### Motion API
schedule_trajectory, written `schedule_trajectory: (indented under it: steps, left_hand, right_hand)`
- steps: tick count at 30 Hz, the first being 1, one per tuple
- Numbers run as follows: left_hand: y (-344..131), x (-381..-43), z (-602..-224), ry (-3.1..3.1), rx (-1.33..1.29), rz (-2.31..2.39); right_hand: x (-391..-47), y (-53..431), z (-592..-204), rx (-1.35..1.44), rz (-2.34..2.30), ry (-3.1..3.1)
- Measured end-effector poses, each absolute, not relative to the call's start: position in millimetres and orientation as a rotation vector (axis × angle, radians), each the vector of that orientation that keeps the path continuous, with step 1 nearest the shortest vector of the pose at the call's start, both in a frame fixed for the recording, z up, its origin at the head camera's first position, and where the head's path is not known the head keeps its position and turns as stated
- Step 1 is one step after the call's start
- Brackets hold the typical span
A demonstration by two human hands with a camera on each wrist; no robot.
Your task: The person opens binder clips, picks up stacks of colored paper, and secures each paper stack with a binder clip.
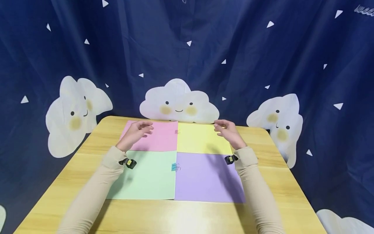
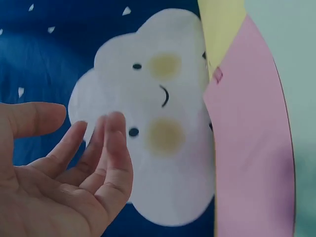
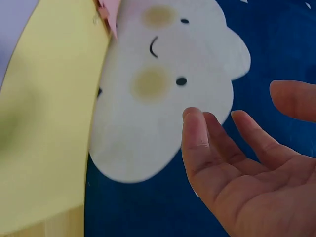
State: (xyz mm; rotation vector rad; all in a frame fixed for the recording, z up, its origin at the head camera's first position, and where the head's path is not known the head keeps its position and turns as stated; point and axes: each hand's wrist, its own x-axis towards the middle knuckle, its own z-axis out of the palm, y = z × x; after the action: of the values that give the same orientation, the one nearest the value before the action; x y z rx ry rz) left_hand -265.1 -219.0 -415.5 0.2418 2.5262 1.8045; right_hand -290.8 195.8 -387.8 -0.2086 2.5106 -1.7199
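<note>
My left hand [image 1: 135, 134] hovers over the pink sheet [image 1: 163, 138], its fingers loosely bent with nothing in them. Across from it, my right hand [image 1: 230, 132] hangs above the outer side of the yellow sheet [image 1: 201, 138], also holding nothing. Both wrist views show relaxed fingers and a thumb held apart from them. A pink binder clip [image 1: 177, 132] sits at the seam of the pink and yellow sheets. Nearer to me, a blue binder clip [image 1: 174, 167] is at the seam between the mint green sheet [image 1: 152, 182] and the purple sheet [image 1: 201, 182].
The four-coloured sheets lie on a light wooden table [image 1: 187, 216]. A dark blue curtain [image 1: 163, 39] with smiling clouds and white triangles hangs behind and at both sides. Each wrist wears a small black camera [image 1: 131, 163] over a beige sleeve.
</note>
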Motion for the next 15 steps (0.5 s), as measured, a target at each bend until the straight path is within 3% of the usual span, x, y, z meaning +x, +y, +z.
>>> schedule_trajectory:
  steps: [15]
  left_hand:
    - [-128,-257,-440,2.649,0.536,1.334]
  right_hand:
    - [-286,259,-383,-0.078,-1.741,2.553]
